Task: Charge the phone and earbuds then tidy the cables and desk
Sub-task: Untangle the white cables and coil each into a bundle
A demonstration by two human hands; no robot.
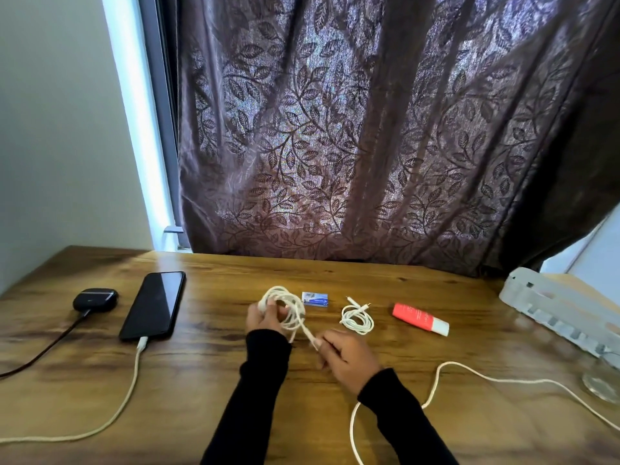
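A white cable [285, 305] is wound in loops at the middle of the desk [214, 380]; the left hand [263, 317] holds the coil, fingers curled through it, and the right hand [344, 357] pinches the loose end just near and right of the coil, fingers closed on the strand; both sleeves are black. Left of the hands the phone [153, 305] lies flat, screen up and dark, with a white plug in its near end; its cord [132, 391] runs near, then off the left edge. Further left sits the black earbud case [95, 298], a black lead [50, 347] in its near side trailing to the left edge. Just beyond the coil lies a small blue-and-white card [314, 299]; right of that a smaller coiled white cable [357, 318] rests on the desk, both ends free; right again lies a red tube [419, 318] with a white cap. Another white cord [496, 379] curves over the near right of the desk and passes under the right sleeve. A grey tray [563, 313] stands at the far right, a glass [602, 380] near to it. A brown leaf-patterned curtain [369, 129] hangs behind the desk.
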